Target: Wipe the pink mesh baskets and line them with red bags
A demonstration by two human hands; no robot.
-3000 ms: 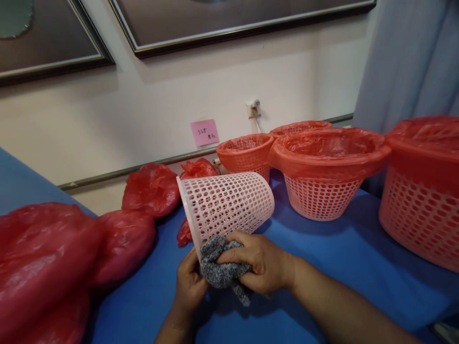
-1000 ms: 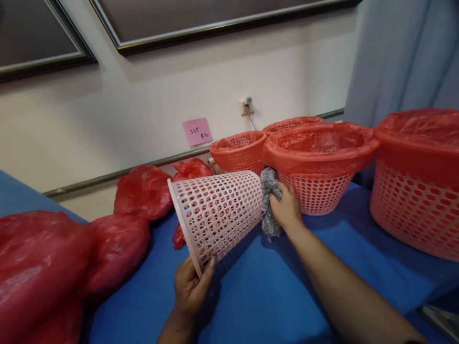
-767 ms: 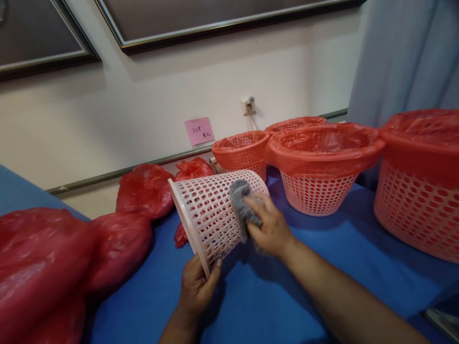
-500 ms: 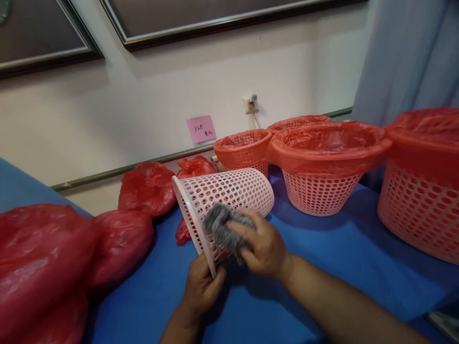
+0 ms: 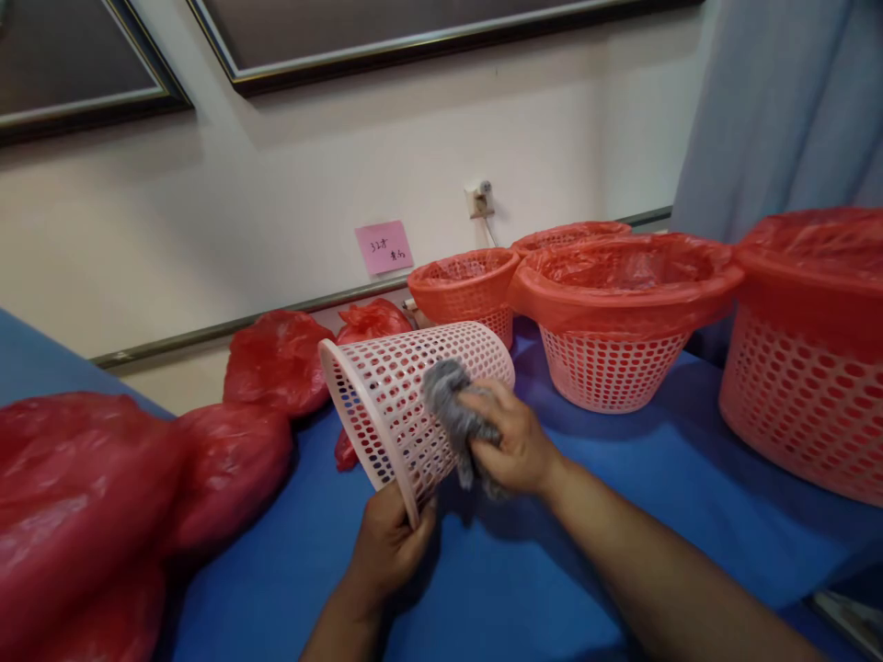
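Observation:
A pale pink perforated basket [image 5: 393,386] lies tilted on its side above the blue table [image 5: 552,588], its open rim facing left. My left hand [image 5: 390,547] grips the lower part of that rim from below. My right hand [image 5: 514,441] is closed on a grey cloth [image 5: 448,400] and presses it against the basket's outer wall near the middle.
Red plastic bags [image 5: 89,496] lie heaped on the left, and more red bags [image 5: 280,359] sit by the wall. Several pink baskets lined with red bags [image 5: 621,313] stand at the back and right [image 5: 814,349]. A pink note [image 5: 384,246] is stuck on the wall. Grey curtain at far right.
My right hand slid the grey cloth from the basket's closed end toward the rim, then back toward the middle. My left hand stayed on the rim; the basket turned a little.

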